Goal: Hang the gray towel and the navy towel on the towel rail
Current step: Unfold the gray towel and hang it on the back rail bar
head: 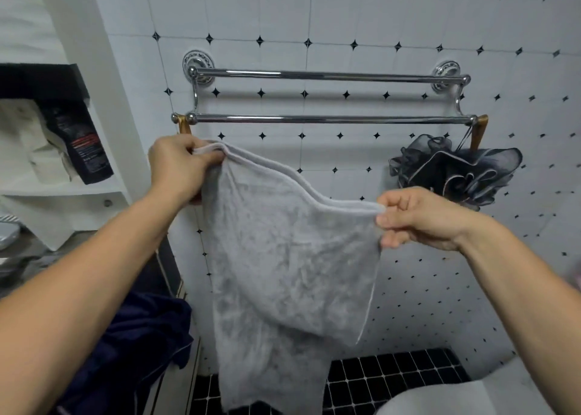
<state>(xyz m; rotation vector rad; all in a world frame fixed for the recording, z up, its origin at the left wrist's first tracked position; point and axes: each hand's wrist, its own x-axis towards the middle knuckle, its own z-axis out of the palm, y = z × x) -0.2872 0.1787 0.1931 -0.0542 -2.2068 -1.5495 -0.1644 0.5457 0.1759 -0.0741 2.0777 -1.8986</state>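
Observation:
I hold the gray towel (pixel 283 263) spread out in front of the tiled wall, below the towel rail. My left hand (pixel 179 166) grips its upper left corner and my right hand (pixel 418 218) pinches its upper right corner, which sits lower. The towel hangs down from its top edge and is apart from the rail. The chrome double towel rail (pixel 330 119) is fixed to the wall above, with both bars bare. The navy towel (pixel 141 345) lies crumpled at the lower left, partly hidden behind my left forearm.
A dark mesh bath sponge (pixel 452 169) hangs from a hook at the rail's right end. White shelves (pixel 59 191) with a dark pouch (pixel 80 144) stand at the left. A white toilet edge (pixel 465 395) shows at the bottom right over black floor tiles (pixel 386 373).

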